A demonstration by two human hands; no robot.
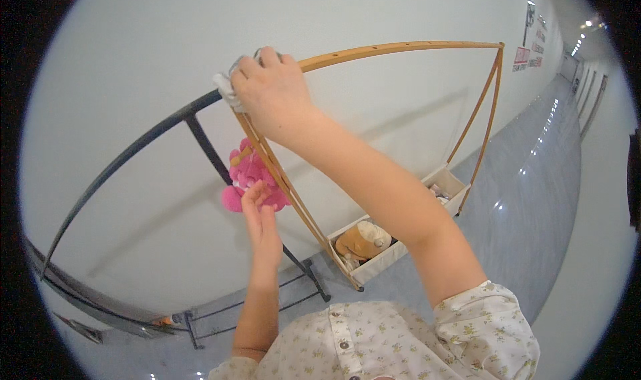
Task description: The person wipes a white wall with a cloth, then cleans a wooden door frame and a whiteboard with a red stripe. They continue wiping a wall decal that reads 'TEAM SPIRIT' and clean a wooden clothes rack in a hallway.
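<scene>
High at the near end of a wooden garment rack (390, 47), my right hand (273, 92) closes over a whitish cloth-like item (226, 90). A grey, thin loop shows at its knuckles; what it belongs to is unclear. Below, my left hand (260, 215) is raised with its fingers slightly bent at a pink plush toy (250, 172). Whether these fingers grip the toy cannot be told. The toy wears a tan bow and is partly hidden by the rack's wooden legs. A black metal rack (145, 135) adjoins the wooden one on the left.
A cream fabric bin (380, 269) at the wooden rack's base holds a brown and cream plush toy (363, 241) and other items. The black rack has low bars (295, 280) near the floor. A pale wall (150, 44) stands behind; a shiny grey floor (521, 180) runs down a corridor.
</scene>
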